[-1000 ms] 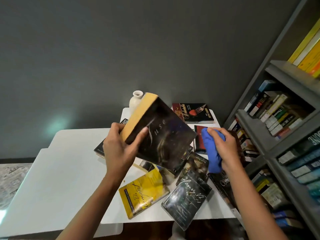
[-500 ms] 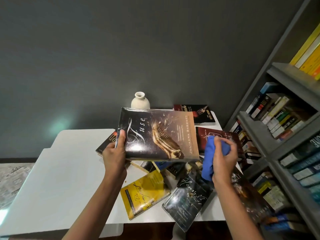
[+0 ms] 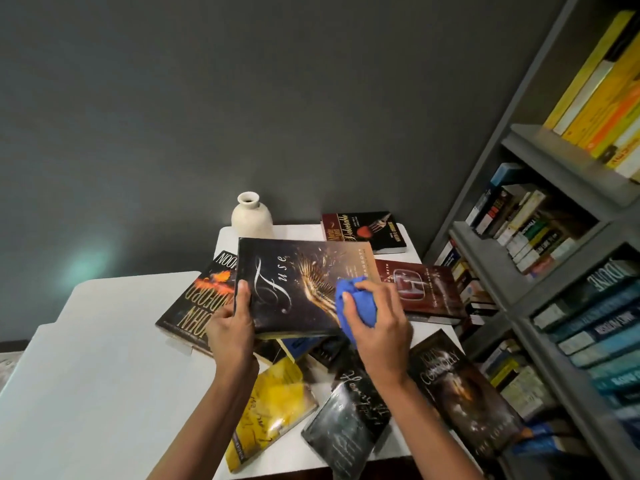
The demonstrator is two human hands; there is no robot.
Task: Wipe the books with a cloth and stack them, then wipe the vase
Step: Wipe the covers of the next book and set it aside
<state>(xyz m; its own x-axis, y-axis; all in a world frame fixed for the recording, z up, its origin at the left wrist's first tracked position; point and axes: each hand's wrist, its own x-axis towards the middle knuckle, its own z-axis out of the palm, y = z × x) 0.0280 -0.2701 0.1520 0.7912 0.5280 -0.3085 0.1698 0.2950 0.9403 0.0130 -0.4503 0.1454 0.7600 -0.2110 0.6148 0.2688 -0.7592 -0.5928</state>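
Left hand grips the left edge of the Fuse book, thumb on the cover, holding it tilted above the scattered books on the white table. Right hand curls round a bunched blue cloth, pressing it on the cover's right half. Jacket glossy, likely slick. Boards look stiff, weight probably moderate; best held at an edge, fingers beneath. Vase stands upright behind, probably fragile: take the body, not the neck.

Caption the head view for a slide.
Left hand holds the Fuse book while right hand presses blue cloth on its cover.
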